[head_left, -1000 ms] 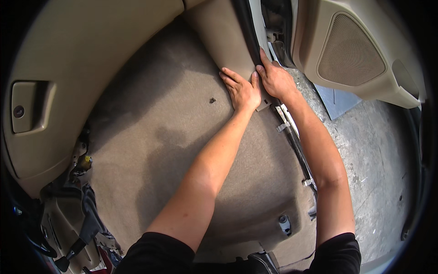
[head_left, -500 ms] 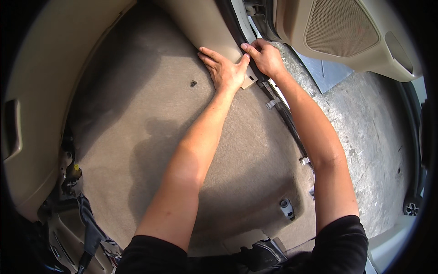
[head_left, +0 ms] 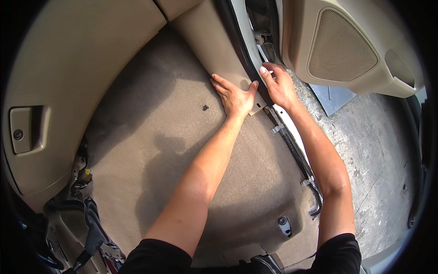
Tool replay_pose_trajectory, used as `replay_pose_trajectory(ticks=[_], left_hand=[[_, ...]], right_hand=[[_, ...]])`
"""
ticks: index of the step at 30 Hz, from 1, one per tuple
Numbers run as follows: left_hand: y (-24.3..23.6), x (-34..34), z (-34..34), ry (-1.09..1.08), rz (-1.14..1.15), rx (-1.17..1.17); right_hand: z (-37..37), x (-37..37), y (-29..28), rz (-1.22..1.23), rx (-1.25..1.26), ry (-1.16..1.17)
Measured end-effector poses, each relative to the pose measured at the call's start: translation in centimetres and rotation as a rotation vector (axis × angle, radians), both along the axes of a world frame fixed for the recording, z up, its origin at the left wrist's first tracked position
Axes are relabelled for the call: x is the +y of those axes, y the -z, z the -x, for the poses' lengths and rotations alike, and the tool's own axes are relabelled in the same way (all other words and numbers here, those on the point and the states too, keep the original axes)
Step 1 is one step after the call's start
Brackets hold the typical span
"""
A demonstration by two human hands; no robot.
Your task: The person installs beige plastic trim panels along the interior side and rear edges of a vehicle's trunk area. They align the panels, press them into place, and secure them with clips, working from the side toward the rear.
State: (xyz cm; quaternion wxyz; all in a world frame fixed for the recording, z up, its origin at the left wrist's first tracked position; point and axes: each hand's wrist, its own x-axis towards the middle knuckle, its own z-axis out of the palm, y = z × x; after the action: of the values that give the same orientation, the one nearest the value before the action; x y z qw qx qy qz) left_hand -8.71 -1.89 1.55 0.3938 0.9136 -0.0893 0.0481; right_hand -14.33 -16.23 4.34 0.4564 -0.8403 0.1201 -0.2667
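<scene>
My left hand [head_left: 234,98] lies open with spread fingers on the lower end of a beige pillar trim panel [head_left: 205,41], at the edge of the carpet [head_left: 182,128]. Just right of it, my right hand [head_left: 279,86] is at the door-opening edge beside a black rubber seal [head_left: 244,52], fingers curled with thumb raised; what they hold is hidden. A channel with dark cable and clips [head_left: 292,148] runs below both hands along the sill. A small dark fastener [head_left: 205,108] sits on the carpet left of my left hand.
A beige glovebox panel [head_left: 64,82] with a latch fills the upper left. An open door with speaker grille [head_left: 340,50] is at upper right, above a metal sheet [head_left: 331,102] on concrete ground [head_left: 374,160]. A bolted bracket [head_left: 284,226] and dark lever parts [head_left: 93,230] are lower down.
My right hand's index finger, extended up along the seal earlier, is now curled, and that hand has shifted slightly rightward from the seal. My left hand stays on the trim. The view has shifted.
</scene>
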Motion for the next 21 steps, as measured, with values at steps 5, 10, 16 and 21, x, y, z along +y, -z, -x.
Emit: replay_pose_trajectory(ticks=[5,10,16,21], left_hand=[[0.6,0.1,0.3,0.017,-0.044,0.005],[5.4,0.8,-1.2,0.041,-0.200,-0.235],[1.8,0.7,-0.2,0.037,-0.169,0.060],[2.1,0.9,-1.5,0.012,-0.010,0.052]], right_hand=[[-3.5,3.2,-8.6,-0.138,-0.849,0.176],[-14.1,7.7,-13.3,-0.211,-0.859,0.650],[-12.5,6.0,-15.5,-0.170,-0.932,0.432],[-13.5,7.2,-19.2,-0.094,-0.846,0.592]])
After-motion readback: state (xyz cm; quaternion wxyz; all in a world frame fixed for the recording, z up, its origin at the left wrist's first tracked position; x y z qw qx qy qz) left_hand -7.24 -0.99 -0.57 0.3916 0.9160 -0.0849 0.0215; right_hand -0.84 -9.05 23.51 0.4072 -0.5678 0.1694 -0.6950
